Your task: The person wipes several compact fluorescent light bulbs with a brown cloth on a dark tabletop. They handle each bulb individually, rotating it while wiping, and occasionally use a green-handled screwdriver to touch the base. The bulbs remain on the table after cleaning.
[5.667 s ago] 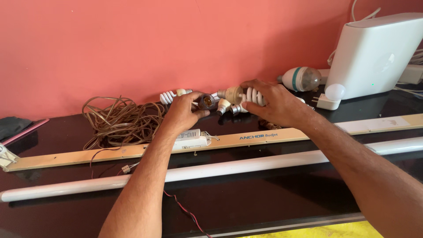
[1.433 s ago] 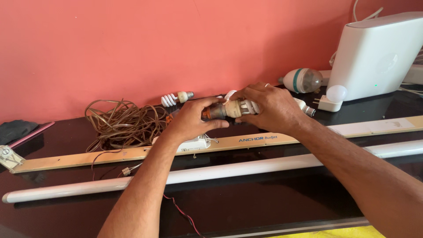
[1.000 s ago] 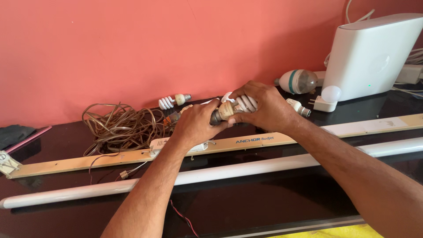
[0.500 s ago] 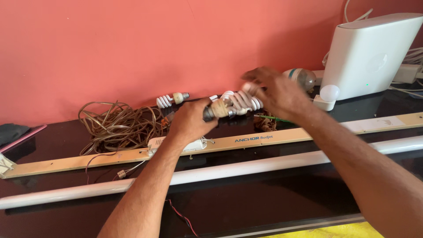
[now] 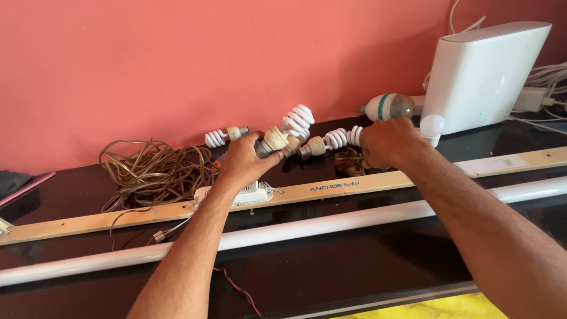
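My left hand (image 5: 243, 160) grips a white spiral lamp (image 5: 287, 129) by its cream base and holds it tilted above the black table (image 5: 331, 266). My right hand (image 5: 387, 142) is closed over the end of another spiral lamp (image 5: 335, 140) that lies on the table; I cannot tell how firmly it grips. A third small spiral lamp (image 5: 223, 136) lies by the wall. Under both hands runs a long wooden batten fitting (image 5: 354, 186) with a small white choke box (image 5: 251, 193).
A long white tube light (image 5: 307, 227) lies in front of the batten. A coil of brown wire (image 5: 155, 170) sits at the left. At the right stand a white box-shaped device (image 5: 484, 74), a round white bulb (image 5: 432, 126) and a clear-domed bulb (image 5: 390, 107).
My hands have parted: the left keeps one spiral lamp, now raised and tilted, and the right has come down onto a second lamp on the table. My view has shifted slightly.
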